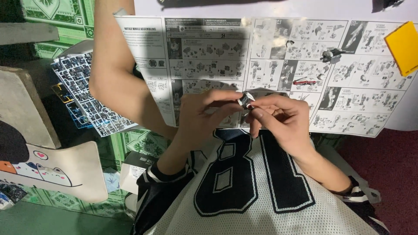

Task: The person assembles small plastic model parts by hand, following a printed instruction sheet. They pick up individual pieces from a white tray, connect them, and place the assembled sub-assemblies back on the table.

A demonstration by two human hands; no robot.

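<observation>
Both of my hands meet just above my chest, pinching one small white and grey model part [245, 99] between their fingertips. My left hand [204, 115] grips it from the left, my right hand [278, 119] from the right. The part hangs over the lower edge of a large printed assembly sheet [278, 56] spread on the white table. A small grey built piece [331, 54] and a red and dark piece [305, 81] lie on the sheet further away.
Plastic part frames [87, 93] in white, blue and yellow lie at the left. A yellow square card [404, 45] sits at the far right. A cushion with cartoon animals [48, 172] is at the lower left, beside a small box [137, 167].
</observation>
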